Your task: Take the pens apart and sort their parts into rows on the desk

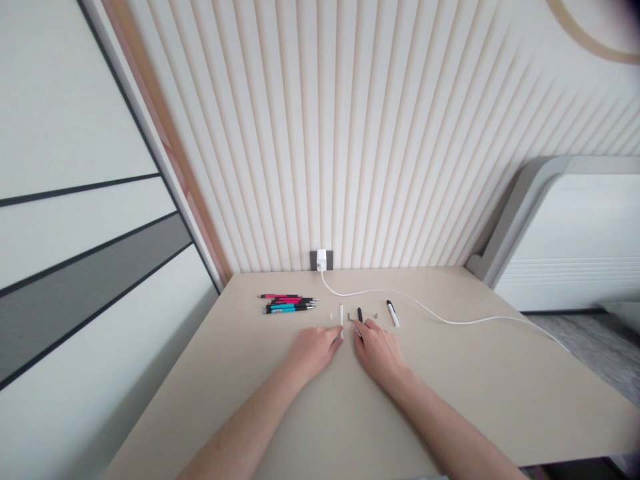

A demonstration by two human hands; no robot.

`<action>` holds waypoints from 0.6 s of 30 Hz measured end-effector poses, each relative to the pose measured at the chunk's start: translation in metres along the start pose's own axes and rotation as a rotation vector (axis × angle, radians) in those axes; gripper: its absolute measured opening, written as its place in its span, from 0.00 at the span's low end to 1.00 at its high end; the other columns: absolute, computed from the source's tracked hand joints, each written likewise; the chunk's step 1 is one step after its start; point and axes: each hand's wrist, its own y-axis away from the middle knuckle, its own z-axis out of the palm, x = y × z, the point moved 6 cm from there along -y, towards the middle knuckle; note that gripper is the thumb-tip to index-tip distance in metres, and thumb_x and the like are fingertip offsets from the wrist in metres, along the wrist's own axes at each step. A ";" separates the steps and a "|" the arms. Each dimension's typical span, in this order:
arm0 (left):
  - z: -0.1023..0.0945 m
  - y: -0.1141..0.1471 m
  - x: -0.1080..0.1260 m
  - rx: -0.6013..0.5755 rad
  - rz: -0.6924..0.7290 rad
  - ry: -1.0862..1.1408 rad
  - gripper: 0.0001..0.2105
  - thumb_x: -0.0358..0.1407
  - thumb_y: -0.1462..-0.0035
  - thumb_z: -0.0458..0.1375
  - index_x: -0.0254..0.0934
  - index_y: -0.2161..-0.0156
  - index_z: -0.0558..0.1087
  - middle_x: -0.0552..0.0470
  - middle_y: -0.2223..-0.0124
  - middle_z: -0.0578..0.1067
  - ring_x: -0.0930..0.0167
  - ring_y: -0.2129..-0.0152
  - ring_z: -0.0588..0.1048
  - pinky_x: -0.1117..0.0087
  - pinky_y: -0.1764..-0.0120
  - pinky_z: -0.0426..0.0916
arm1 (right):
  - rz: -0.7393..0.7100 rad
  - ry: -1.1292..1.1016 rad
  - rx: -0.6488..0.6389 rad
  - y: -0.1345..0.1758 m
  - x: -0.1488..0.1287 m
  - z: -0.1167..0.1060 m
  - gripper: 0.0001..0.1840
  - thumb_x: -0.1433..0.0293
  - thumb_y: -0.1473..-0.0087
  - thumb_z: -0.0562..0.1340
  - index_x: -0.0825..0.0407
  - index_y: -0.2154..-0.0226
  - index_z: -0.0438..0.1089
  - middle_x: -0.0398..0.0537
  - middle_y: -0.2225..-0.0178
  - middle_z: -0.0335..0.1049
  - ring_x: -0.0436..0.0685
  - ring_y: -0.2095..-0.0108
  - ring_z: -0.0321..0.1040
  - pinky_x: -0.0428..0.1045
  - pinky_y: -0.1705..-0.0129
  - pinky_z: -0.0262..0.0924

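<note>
A thin clear tube (341, 312) lies lengthwise on the table, its near end between the thumb and forefinger of my left hand (314, 348). My right hand (379, 348) rests on the table just to the right, its fingers closed about the near end of a black pen part (360, 313) and partly hiding it. Close to the right forefinger's tip lies a small metal piece (349, 317). Another small greyish piece (376, 315) sits beyond the right hand, and a tiny white piece (331, 316) lies left of the tube.
Several red, black and teal pens (289, 305) lie in a group at the back left. A black-and-white pen (393, 314) lies to the right. From a white charger (321, 259) in the wall, a white cable (445, 321) runs across the table (310, 427) to its right edge.
</note>
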 end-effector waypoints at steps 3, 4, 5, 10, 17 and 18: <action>0.001 0.000 0.000 -0.006 -0.006 0.003 0.17 0.42 0.34 0.47 0.47 0.44 0.68 0.47 0.54 0.79 0.60 0.59 0.78 0.63 0.59 0.70 | 0.009 0.007 0.005 0.000 0.001 0.001 0.20 0.66 0.35 0.47 0.47 0.44 0.62 0.51 0.55 0.70 0.56 0.61 0.72 0.47 0.65 0.57; 0.001 0.000 -0.001 -0.008 -0.008 0.006 0.17 0.42 0.34 0.47 0.47 0.44 0.68 0.47 0.54 0.79 0.60 0.59 0.78 0.63 0.58 0.70 | 0.012 0.010 0.003 0.000 0.001 0.001 0.20 0.66 0.36 0.47 0.47 0.45 0.63 0.51 0.55 0.70 0.56 0.61 0.72 0.47 0.65 0.57; 0.001 0.000 -0.001 -0.008 -0.010 0.011 0.17 0.42 0.34 0.47 0.47 0.44 0.68 0.47 0.54 0.79 0.60 0.59 0.78 0.63 0.58 0.70 | 0.014 0.011 0.000 0.000 0.002 0.001 0.19 0.66 0.35 0.47 0.47 0.46 0.64 0.51 0.55 0.70 0.56 0.61 0.72 0.47 0.65 0.57; 0.000 0.000 -0.001 -0.004 -0.011 0.023 0.17 0.42 0.34 0.47 0.47 0.44 0.68 0.47 0.54 0.79 0.61 0.60 0.78 0.63 0.58 0.70 | 0.004 -0.006 0.005 0.000 0.000 -0.003 0.17 0.67 0.35 0.48 0.46 0.52 0.69 0.48 0.58 0.71 0.54 0.62 0.72 0.46 0.66 0.56; 0.002 0.000 -0.001 0.015 0.002 0.031 0.17 0.42 0.35 0.47 0.46 0.44 0.69 0.48 0.55 0.79 0.61 0.60 0.78 0.63 0.58 0.70 | 0.026 0.021 -0.001 -0.001 0.001 -0.004 0.17 0.63 0.34 0.49 0.48 0.61 0.72 0.48 0.59 0.72 0.54 0.62 0.73 0.46 0.67 0.56; 0.002 0.000 -0.001 0.030 0.008 0.043 0.17 0.42 0.34 0.47 0.45 0.44 0.69 0.48 0.55 0.79 0.62 0.59 0.77 0.64 0.58 0.70 | 0.030 0.024 0.002 -0.001 0.002 -0.004 0.17 0.63 0.35 0.50 0.49 0.62 0.72 0.49 0.59 0.72 0.54 0.63 0.73 0.46 0.67 0.56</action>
